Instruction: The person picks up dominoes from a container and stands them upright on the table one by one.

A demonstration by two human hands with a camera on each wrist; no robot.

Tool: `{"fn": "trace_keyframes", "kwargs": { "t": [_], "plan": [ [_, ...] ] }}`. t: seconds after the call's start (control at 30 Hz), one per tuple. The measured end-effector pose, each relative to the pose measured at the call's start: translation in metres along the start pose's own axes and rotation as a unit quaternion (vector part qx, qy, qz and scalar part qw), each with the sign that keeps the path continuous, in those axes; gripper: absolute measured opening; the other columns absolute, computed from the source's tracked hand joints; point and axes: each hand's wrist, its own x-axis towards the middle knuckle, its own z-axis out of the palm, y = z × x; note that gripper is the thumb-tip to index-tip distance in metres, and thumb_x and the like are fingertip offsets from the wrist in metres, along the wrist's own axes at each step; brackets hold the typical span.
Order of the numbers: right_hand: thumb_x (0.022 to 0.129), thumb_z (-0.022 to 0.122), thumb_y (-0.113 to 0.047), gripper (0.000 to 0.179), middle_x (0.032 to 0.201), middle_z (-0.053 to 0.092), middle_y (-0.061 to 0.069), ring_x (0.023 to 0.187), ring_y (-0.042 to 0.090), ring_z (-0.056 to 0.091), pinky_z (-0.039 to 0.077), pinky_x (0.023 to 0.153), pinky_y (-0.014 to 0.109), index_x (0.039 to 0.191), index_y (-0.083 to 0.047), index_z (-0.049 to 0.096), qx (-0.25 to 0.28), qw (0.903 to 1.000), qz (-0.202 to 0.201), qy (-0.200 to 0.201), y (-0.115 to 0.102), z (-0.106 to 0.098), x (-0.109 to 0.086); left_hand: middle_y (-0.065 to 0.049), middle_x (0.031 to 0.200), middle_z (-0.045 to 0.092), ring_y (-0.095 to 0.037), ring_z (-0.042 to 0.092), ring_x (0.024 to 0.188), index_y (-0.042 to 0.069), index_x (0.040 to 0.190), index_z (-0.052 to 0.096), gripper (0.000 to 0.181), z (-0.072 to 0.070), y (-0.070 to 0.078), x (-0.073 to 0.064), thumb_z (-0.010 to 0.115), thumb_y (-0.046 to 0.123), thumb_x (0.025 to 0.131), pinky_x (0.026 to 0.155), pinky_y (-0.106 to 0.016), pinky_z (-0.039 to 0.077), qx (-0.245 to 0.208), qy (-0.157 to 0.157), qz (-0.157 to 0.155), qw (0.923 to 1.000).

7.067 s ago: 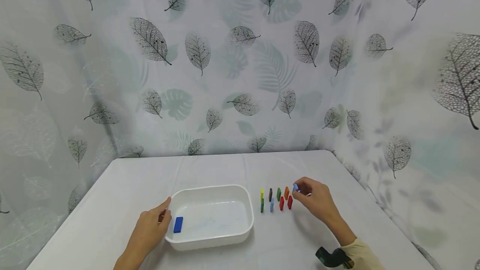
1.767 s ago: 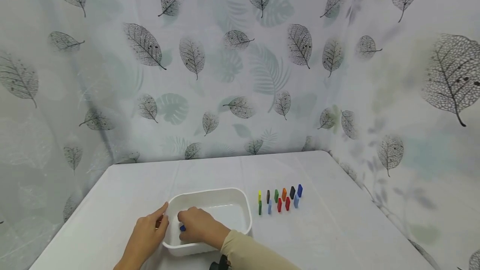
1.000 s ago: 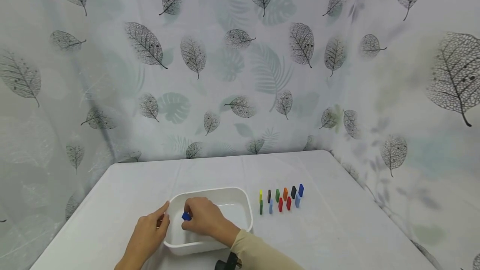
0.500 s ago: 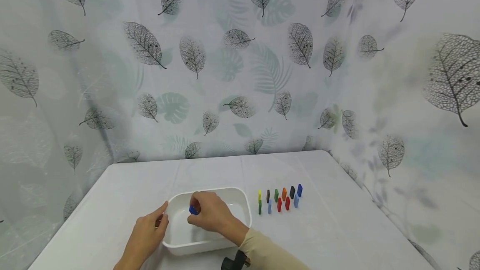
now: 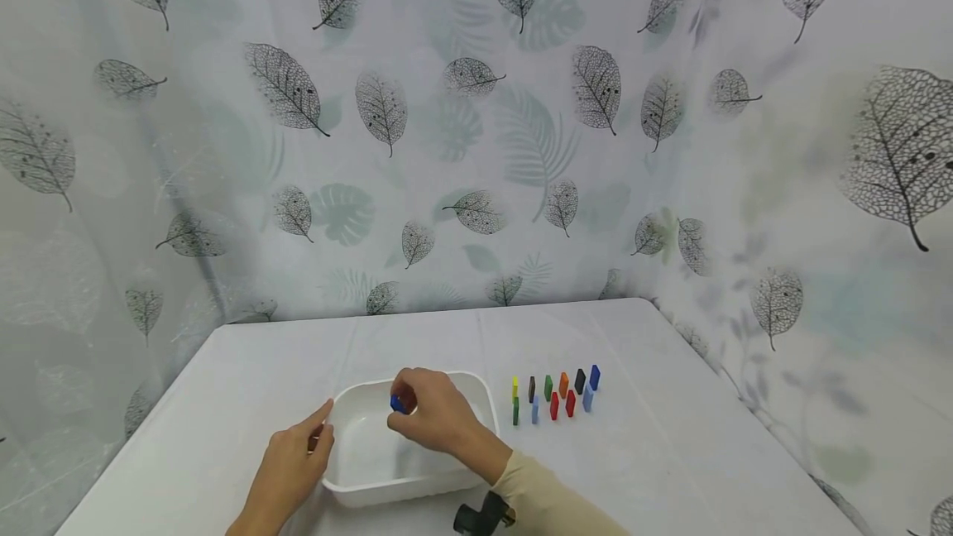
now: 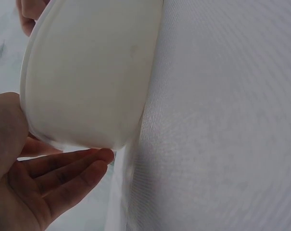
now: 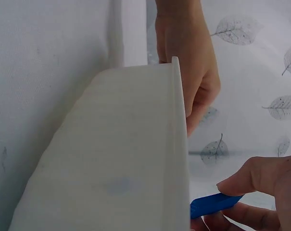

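Observation:
My right hand point(image 5: 435, 410) pinches a blue domino block point(image 5: 398, 404) between thumb and fingers above the white plastic tub point(image 5: 402, 490). In the right wrist view the blue domino block point(image 7: 213, 204) lies flat-sided in the grip, one end hidden by the tub's rim. At the tub's left end, my left hand point(image 5: 292, 463) holds the rim. The left wrist view has the fingers point(image 6: 73, 185) against the tub's outer wall point(image 6: 87, 77). To the right of the tub, coloured domino blocks stand upright in two rows, including a yellow one point(image 5: 515, 388) and a red one point(image 5: 554, 406).
A white cloth covers the table point(image 5: 670, 453). Leaf-print curtains point(image 5: 476, 147) surround its back and sides. Also standing in the rows are an orange block point(image 5: 563, 385), a black block point(image 5: 580, 381) and another blue block point(image 5: 595, 377). A black camera mount point(image 5: 482, 514) sits at the right wrist.
A blue block lay in the tub earlier; my right hand, after leaving the standing rows, took hold of it and lifted it up and rightward. The left hand stays at the rim.

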Motion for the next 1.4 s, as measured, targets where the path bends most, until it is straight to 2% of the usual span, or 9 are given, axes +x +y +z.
{"fn": "trace_keyframes", "kwargs": {
  "t": [0.17, 0.4, 0.63, 0.77, 0.93, 1.1, 1.3, 1.4],
  "plan": [
    [0.083, 0.079, -0.011, 0.019, 0.085, 0.063, -0.011, 0.076, 0.003, 0.061, 0.052, 0.068, 0.018, 0.099, -0.013, 0.070, 0.010, 0.9997, 0.000, 0.020, 0.004, -0.010, -0.003, -0.024, 0.108, 0.073, -0.032, 0.073, 0.093, -0.008, 0.144, 0.054, 0.046, 0.000, -0.002, 0.000, 0.058, 0.011, 0.102, 0.082, -0.047, 0.061, -0.002, -0.003, -0.005, 1.0000],
    [0.084, 0.076, -0.008, 0.017, 0.085, 0.066, -0.008, 0.079, 0.011, 0.065, 0.055, 0.070, 0.023, 0.100, -0.010, 0.071, 0.025, 0.9985, 0.001, 0.049, 0.012, -0.024, -0.009, -0.025, 0.110, 0.073, -0.033, 0.073, 0.096, -0.008, 0.144, 0.054, 0.046, -0.001, -0.004, 0.000, 0.058, 0.011, 0.102, 0.084, -0.049, 0.060, -0.006, -0.004, 0.007, 0.9999],
    [0.084, 0.075, -0.005, 0.017, 0.087, 0.068, -0.004, 0.079, 0.013, 0.065, 0.060, 0.074, 0.035, 0.100, -0.009, 0.070, 0.027, 0.9978, 0.001, 0.061, 0.023, -0.035, -0.017, -0.024, 0.111, 0.072, -0.032, 0.072, 0.096, -0.008, 0.145, 0.053, 0.047, -0.001, -0.002, 0.001, 0.057, 0.012, 0.102, 0.084, -0.048, 0.061, 0.004, -0.013, -0.010, 0.9998],
    [0.085, 0.076, -0.003, 0.017, 0.087, 0.069, -0.002, 0.079, 0.012, 0.065, 0.060, 0.072, 0.031, 0.101, -0.007, 0.070, 0.020, 0.9975, -0.001, 0.068, 0.028, -0.041, -0.021, -0.023, 0.109, 0.073, -0.031, 0.072, 0.095, -0.008, 0.144, 0.054, 0.047, -0.001, -0.003, 0.002, 0.057, 0.012, 0.102, 0.082, -0.047, 0.061, 0.001, -0.011, -0.008, 0.9999],
    [0.086, 0.076, -0.004, 0.017, 0.088, 0.068, -0.002, 0.080, 0.015, 0.066, 0.060, 0.072, 0.031, 0.101, -0.004, 0.070, 0.013, 0.9965, 0.004, 0.083, 0.031, -0.051, -0.026, -0.021, 0.108, 0.073, -0.029, 0.072, 0.094, -0.008, 0.144, 0.055, 0.047, 0.000, -0.003, 0.003, 0.057, 0.012, 0.102, 0.082, -0.047, 0.061, 0.000, -0.011, -0.005, 0.9999],
    [0.086, 0.077, -0.004, 0.017, 0.088, 0.069, -0.002, 0.081, 0.018, 0.067, 0.060, 0.072, 0.029, 0.102, -0.005, 0.071, 0.005, 0.9952, 0.021, 0.096, 0.036, -0.061, -0.031, -0.021, 0.109, 0.073, -0.030, 0.072, 0.095, -0.008, 0.144, 0.054, 0.047, -0.001, -0.003, 0.002, 0.057, 0.013, 0.102, 0.083, -0.047, 0.061, 0.001, -0.014, -0.007, 0.9999],
    [0.086, 0.077, -0.002, 0.017, 0.088, 0.069, -0.001, 0.081, 0.018, 0.067, 0.063, 0.074, 0.039, 0.102, -0.005, 0.071, 0.007, 0.9936, 0.032, 0.108, 0.043, -0.073, -0.038, -0.022, 0.109, 0.073, -0.030, 0.072, 0.095, -0.008, 0.145, 0.054, 0.047, 0.000, -0.004, 0.003, 0.057, 0.013, 0.102, 0.084, -0.048, 0.060, 0.005, -0.014, -0.009, 0.9999],
    [0.085, 0.077, -0.002, 0.017, 0.087, 0.068, -0.004, 0.081, 0.015, 0.066, 0.062, 0.072, 0.035, 0.101, -0.008, 0.071, 0.000, 0.9926, 0.044, 0.113, 0.048, -0.079, -0.041, -0.022, 0.110, 0.073, -0.029, 0.071, 0.094, -0.007, 0.145, 0.053, 0.048, 0.001, -0.005, 0.004, 0.057, 0.014, 0.103, 0.083, -0.048, 0.060, 0.009, -0.020, -0.016, 0.9996]
  ]
}}
